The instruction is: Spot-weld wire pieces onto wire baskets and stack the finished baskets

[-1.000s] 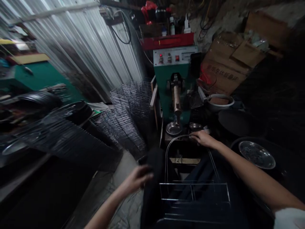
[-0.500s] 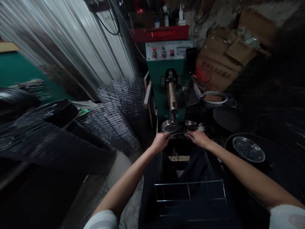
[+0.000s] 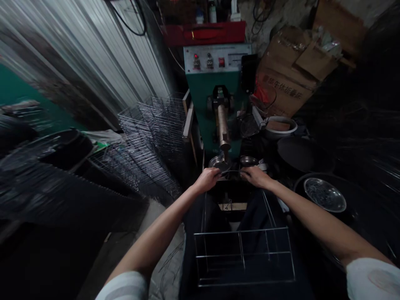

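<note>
My left hand (image 3: 208,180) and my right hand (image 3: 255,176) pinch the far end of a wire frame (image 3: 242,253), one at each side, with a thin curved wire visible between them. The frame's long sides run back toward me, and its near end, a grid of thin bars, lies over my lap. Right beyond my hands the metal arm (image 3: 223,125) of a green spot welder (image 3: 200,83) points down at the wire. A shallow metal bowl (image 3: 215,161) sits behind my left hand, and a smaller metal bowl (image 3: 248,160) behind my right. My fingertips are partly hidden in the dark.
Stacked wire racks (image 3: 150,137) stand on the left beside a corrugated metal wall (image 3: 125,54). At the right are a metal dish (image 3: 325,195) with small wire pieces, a white basin (image 3: 281,132) and a cardboard box (image 3: 286,79). A red tray (image 3: 215,33) tops the welder.
The view has shifted slightly, so the surroundings sit a little further left and higher. Both hands keep their grip on the wire frame, still close under the welder's arm.
</note>
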`<state>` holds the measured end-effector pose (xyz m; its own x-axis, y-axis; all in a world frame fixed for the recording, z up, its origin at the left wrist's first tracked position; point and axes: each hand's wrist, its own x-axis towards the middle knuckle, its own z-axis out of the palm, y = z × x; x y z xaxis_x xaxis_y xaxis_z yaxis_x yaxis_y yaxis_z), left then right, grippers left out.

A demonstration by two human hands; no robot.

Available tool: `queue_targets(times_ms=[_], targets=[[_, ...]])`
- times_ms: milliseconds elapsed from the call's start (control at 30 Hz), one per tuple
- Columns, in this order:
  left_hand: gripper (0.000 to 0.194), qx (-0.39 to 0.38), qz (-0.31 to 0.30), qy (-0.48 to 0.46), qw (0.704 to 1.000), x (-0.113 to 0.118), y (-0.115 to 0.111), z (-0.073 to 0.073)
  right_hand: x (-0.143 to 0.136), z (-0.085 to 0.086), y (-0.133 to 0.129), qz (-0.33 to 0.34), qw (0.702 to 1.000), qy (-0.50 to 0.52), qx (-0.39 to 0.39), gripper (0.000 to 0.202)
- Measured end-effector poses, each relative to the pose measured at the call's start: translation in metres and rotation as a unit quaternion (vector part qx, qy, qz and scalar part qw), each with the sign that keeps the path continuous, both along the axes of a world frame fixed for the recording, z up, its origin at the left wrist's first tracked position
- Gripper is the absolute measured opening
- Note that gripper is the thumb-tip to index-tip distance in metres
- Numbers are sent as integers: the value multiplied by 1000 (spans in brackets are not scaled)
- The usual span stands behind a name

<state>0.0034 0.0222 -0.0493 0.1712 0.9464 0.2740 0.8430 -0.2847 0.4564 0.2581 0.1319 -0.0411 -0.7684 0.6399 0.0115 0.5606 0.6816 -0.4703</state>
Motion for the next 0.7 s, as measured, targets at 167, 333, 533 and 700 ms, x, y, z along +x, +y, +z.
queue_targets(times_ms=[167,333,533,700], targets=[[21,11,-4,3,1000,-7,5,7,-10,3,10,0,1000,0,19,21],[21,19,-4,2,1000,-15,12,15,-18,6,21,23,999,-12,44,22],[21,21,-5,1,1000,-20,16,22,-24,5,31,39,998,4,47,23],[20,23,-1,1,1000,-21,19,21,-25,4,37,32,998,6,46,23]])
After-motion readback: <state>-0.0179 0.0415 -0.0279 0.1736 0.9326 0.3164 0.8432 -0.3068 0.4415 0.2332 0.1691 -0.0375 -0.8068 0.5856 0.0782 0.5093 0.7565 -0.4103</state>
